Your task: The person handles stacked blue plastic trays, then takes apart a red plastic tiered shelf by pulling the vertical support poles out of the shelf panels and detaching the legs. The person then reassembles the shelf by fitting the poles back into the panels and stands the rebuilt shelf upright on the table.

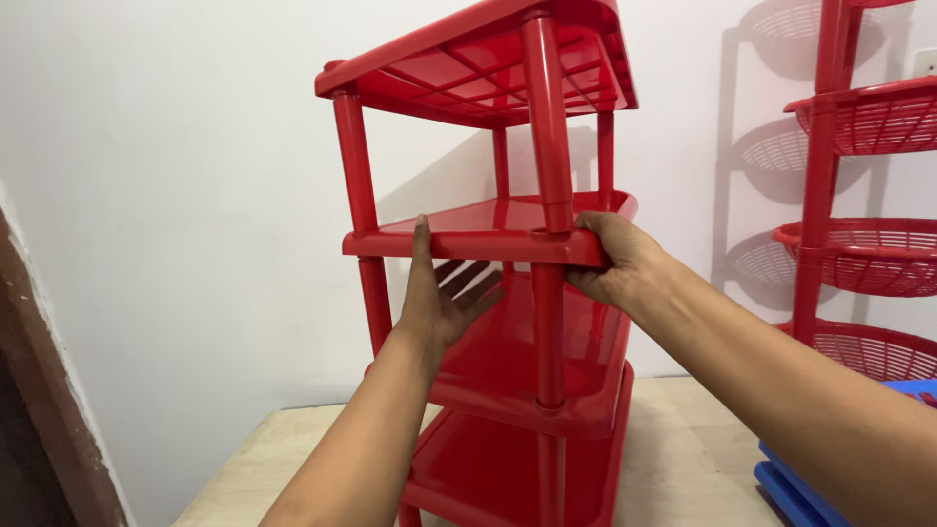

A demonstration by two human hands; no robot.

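Observation:
A red plastic rack (547, 146) with several slatted shelves on round posts stands on a light wooden table (683, 459). My left hand (434, 298) sits under the second shelf (468, 242), thumb on its front edge, fingers spread beneath. Over the same shelf's front right corner, beside the near post, my right hand (610, 259) is clamped. The top shelf tilts above both hands. Two lower shelves sit below them.
A red tiered stand with round mesh baskets (869, 254) is at the right against the white wall. Blue plastic pieces (791, 488) lie at the lower right. A dark brown frame (39, 410) runs along the left edge.

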